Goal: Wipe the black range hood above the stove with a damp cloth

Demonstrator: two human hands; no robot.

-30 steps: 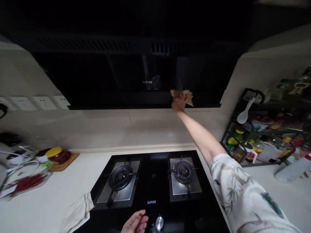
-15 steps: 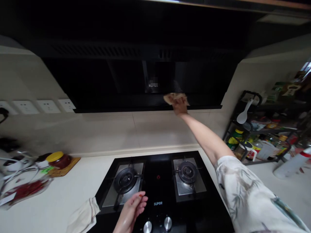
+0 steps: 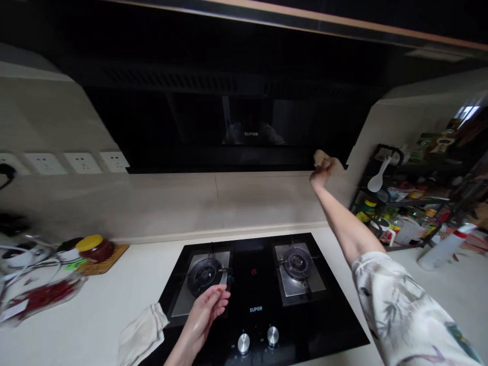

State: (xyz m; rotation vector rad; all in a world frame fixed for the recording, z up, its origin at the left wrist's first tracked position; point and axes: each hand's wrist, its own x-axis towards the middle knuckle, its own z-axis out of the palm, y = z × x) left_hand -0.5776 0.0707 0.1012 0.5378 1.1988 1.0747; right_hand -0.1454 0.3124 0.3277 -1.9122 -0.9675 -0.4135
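Observation:
My right hand (image 3: 322,173) is closed on a tan cloth (image 3: 323,158), stretched out to the right end of the range hood's lower edge. The cloth lies against the black range hood (image 3: 183,147), whose glossy front carries a SUPOR mark. My left hand (image 3: 209,307) hovers over the front left of the black gas stove (image 3: 263,290), fingers curled and thumb pressed to the index finger, with nothing seen in it. Behind it is the left burner (image 3: 206,274); the right burner (image 3: 298,263) sits apart from both hands.
A folded white cloth (image 3: 143,333) lies at the stove's left front corner. On the left counter stand a yellow-lidded jar (image 3: 95,249) and a pack of dried red chillies (image 3: 41,297). To the right are a bottle rack (image 3: 404,203) and a white spray bottle (image 3: 442,249).
My right hand has slid the cloth rightward along the hood's lower edge, toward its right corner. My left hand stays over the stove, nearly unmoved. The view has shifted slightly.

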